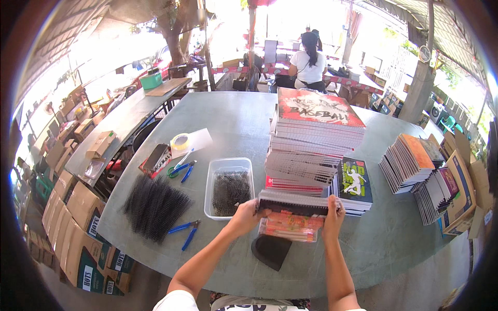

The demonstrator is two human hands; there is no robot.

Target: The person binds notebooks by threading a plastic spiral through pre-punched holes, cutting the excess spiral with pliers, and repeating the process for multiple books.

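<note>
Through the head camera I have both hands working at the lower centre of the frame. My left grip (pixel 244 217) is curled firmly on the left end of a notebook bundle (pixel 293 223), and my right grip (pixel 333 217) clasps the other end, fingers upright along its edge. The bundle has a pale spiral edge uppermost and blurred reddish covers below; I cannot tell whether it touches the desk (pixel 399 243). Just below it in the frame lies a black pad (pixel 271 251) with one rounded side.

Directly behind the bundle rises a tall notebook stack (pixel 316 142) topped by a red cover, with green-and-black notebooks (pixel 355 181) beside it. Left of centre I see a clear tub (pixel 209 197) of dark wire pieces, a heap of black binding coils (pixel 155 207) and blue-handled pliers (pixel 190 237). Farther up sits a tape roll (pixel 180 141). At the right, more notebooks (pixel 407 160) stand near a cardboard box (pixel 461 197).
</note>
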